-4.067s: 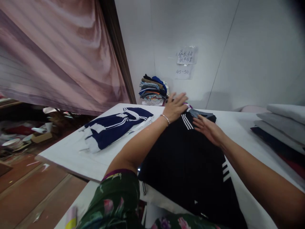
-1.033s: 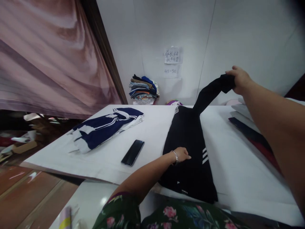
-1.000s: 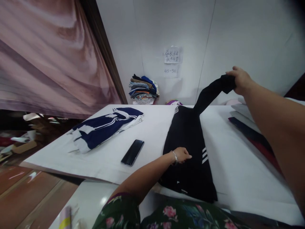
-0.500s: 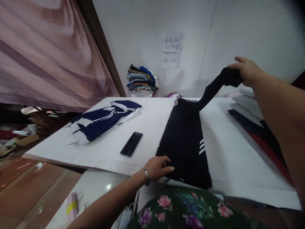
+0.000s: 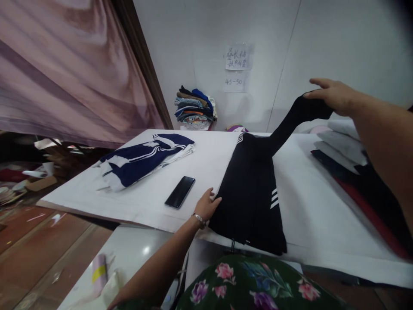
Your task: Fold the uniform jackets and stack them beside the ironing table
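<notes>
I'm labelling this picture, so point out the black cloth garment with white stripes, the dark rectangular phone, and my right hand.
Black cloth garment with white stripes [image 5: 249, 189], head view: middle of its body.
Dark rectangular phone [image 5: 180, 192], head view: screen centre.
Right hand [image 5: 335, 96], head view: middle of the hand.

Dim light; glare on the glossy white side table [image 5: 137, 242], near left; blurred darkness over the smooth grey wall [image 5: 342, 38], far right.

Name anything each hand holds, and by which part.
Right hand: black garment, by its raised sleeve, near the end. Left hand: at the garment's edge; hold unclear.
</notes>
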The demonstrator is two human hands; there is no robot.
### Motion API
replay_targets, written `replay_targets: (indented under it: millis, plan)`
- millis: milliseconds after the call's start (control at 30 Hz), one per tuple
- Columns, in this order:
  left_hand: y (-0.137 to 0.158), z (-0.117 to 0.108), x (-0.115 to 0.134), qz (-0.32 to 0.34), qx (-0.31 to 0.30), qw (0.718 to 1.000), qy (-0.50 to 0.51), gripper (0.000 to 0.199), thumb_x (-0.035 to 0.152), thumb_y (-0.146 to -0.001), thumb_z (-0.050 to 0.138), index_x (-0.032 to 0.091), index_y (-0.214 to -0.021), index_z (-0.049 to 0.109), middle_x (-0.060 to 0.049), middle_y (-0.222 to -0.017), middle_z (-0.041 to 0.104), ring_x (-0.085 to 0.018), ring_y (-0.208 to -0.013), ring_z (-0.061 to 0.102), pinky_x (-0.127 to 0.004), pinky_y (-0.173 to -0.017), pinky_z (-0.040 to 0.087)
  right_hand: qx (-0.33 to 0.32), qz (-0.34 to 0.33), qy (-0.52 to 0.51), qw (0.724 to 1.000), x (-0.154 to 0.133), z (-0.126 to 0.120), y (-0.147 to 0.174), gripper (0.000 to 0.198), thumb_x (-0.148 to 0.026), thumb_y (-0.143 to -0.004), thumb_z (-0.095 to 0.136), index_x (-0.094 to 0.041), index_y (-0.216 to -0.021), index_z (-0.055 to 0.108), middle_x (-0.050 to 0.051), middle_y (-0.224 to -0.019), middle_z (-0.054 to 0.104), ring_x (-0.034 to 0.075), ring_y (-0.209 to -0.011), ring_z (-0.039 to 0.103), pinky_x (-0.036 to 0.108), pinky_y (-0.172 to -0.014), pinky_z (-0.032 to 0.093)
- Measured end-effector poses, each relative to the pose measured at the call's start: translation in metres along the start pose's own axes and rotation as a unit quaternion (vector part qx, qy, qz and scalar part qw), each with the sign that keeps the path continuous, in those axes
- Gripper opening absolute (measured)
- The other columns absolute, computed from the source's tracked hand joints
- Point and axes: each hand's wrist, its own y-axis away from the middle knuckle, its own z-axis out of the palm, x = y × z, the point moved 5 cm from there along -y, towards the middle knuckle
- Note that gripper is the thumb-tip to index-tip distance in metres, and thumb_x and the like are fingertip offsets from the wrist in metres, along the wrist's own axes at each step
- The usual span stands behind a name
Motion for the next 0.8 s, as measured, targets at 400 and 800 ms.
replay_targets:
  millis: [400,800]
  plan:
    - [0.017,0.027,-0.010,-0.108,-0.187,0.932,0.290,0.048,0.051,-0.064,0.072,0.012,-0.092,0.065,-0.009,-0.090,0.072,-0.022,-0.083,0.067,-0.032,-0.078,0.052,-0.150,-0.168,0.262,0.938,-0.080,0.059,0.051,0.064,-0.043,-0.064,0.080,-0.023,-0.120,0.059,0.007,-0.096,0.067,0.031,-0.106,0.056,0.044,-0.090,0.040]
    - [-0.028,-0.005,0.015,0.002,-0.020,0.981,0.195,0.039,0.044,-0.080,0.058,0.015,-0.106,0.057,-0.008,-0.098,0.065,-0.016,-0.076,0.063,-0.028,-0.064,0.050,-0.456,-0.268,0.296,0.795,-0.062,0.237,0.256,0.057,-0.047,-0.080,0.054,-0.016,-0.127,0.052,0.018,-0.104,0.067,0.033,-0.092,0.065,0.039,-0.070,0.048]
